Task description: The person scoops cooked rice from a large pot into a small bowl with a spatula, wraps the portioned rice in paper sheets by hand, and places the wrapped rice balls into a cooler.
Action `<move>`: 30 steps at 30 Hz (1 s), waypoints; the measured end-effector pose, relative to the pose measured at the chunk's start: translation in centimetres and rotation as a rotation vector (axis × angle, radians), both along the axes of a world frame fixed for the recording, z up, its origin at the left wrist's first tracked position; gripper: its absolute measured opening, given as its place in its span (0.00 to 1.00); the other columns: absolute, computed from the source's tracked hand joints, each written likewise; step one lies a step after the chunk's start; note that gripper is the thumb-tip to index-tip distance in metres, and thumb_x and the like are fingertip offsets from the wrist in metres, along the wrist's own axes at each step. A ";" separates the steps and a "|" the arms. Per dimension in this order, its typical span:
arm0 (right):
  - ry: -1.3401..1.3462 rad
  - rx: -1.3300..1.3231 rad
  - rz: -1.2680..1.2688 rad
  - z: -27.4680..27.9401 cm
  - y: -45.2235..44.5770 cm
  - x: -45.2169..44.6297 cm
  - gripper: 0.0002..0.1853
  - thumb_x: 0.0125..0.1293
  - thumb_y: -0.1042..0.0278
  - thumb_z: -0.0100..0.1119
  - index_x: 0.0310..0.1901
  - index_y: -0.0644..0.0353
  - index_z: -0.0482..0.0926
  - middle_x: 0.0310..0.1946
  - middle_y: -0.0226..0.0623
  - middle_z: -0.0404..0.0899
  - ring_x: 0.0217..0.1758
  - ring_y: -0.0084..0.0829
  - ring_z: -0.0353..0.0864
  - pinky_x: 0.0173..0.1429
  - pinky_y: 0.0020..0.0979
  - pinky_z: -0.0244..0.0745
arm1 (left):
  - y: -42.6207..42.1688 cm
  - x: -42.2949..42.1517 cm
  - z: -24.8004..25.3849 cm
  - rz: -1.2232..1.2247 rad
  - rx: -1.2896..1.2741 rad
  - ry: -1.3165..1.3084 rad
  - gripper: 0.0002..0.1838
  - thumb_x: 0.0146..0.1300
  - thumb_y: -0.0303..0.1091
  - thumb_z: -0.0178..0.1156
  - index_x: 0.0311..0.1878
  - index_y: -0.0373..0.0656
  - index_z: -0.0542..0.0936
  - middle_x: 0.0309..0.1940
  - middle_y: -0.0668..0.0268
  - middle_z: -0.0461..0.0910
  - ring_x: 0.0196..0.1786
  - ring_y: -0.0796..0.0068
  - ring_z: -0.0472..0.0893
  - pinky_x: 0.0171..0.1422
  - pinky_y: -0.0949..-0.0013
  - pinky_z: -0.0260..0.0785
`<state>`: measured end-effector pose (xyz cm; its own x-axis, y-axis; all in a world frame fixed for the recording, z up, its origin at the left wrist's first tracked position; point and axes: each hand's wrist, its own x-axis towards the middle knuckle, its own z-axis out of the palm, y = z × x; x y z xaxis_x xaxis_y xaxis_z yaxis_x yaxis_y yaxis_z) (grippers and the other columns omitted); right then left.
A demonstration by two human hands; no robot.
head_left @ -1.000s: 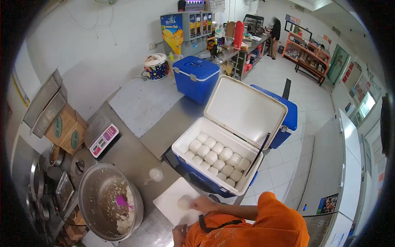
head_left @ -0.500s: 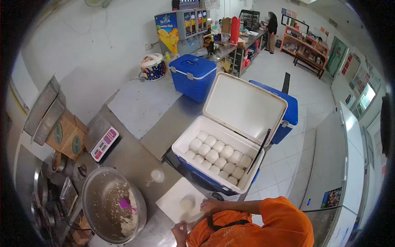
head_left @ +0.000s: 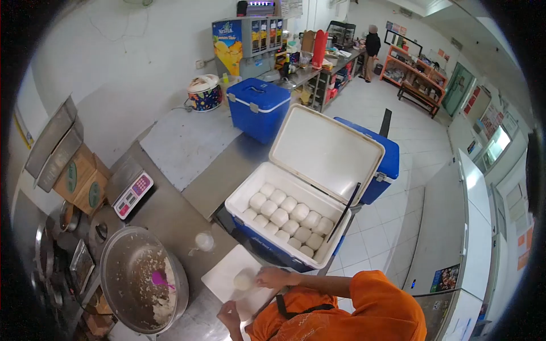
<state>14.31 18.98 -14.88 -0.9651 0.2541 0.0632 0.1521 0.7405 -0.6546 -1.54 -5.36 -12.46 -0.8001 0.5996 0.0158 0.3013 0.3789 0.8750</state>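
Observation:
A round white dough ball [head_left: 244,281] sits on a white board [head_left: 219,271] at the front edge of the metal table. Just right of the ball is my right hand [head_left: 273,278], its fingers bent together beside it. Lower left, at the near edge of the board, my left hand [head_left: 229,314] is closed in a pinch. Whatever either hand holds is too small or thin to make out. Beyond the board stands an open cooler box [head_left: 233,199], with rows of several similar dough balls [head_left: 290,228] inside.
Left of the board is a large metal pot [head_left: 108,284] with white dough remains and a purple scraper [head_left: 159,278]. Behind are a small clear container [head_left: 204,241], a digital scale [head_left: 134,195] and a closed blue cooler [head_left: 259,111]. A person [head_left: 372,48] stands far back.
My view has shifted a little, so the scene sits further left. My right hand has moved closer to the dough ball; the left stays pinched near the board's edge.

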 end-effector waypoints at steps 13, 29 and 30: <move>-0.212 -0.387 -0.329 -4.7 2.1 -1.0 0.22 0.65 0.45 0.65 0.44 0.57 0.86 0.32 0.43 0.86 0.36 0.34 0.86 0.46 0.35 0.80 | 0.9 -3.4 -9.3 0.279 0.256 -0.317 0.14 0.64 0.23 0.65 0.53 0.35 0.78 0.20 0.72 0.70 0.23 0.81 0.72 0.24 0.72 0.64; -0.078 -0.367 -0.400 -9.2 4.1 -1.6 0.20 0.60 0.63 0.65 0.52 0.60 0.77 0.34 0.45 0.85 0.41 0.45 0.86 0.52 0.42 0.79 | 4.1 2.8 -5.8 -0.655 -0.516 0.856 0.43 0.68 0.58 0.55 0.76 0.37 0.59 0.80 0.51 0.52 0.82 0.50 0.49 0.77 0.25 0.37; 0.051 -0.348 -0.345 -11.0 4.3 -2.4 0.22 0.59 0.64 0.65 0.54 0.60 0.75 0.34 0.44 0.85 0.41 0.45 0.85 0.53 0.41 0.78 | 4.2 2.7 -5.8 -0.636 -0.537 0.931 0.43 0.68 0.60 0.54 0.76 0.38 0.60 0.80 0.53 0.52 0.82 0.51 0.49 0.77 0.25 0.36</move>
<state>11.92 23.28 -25.91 -0.8190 0.5727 -0.0371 0.3110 0.3885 -0.8674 1.21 -1.21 -18.26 -0.1829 0.9817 0.0536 0.9831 0.1826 0.0113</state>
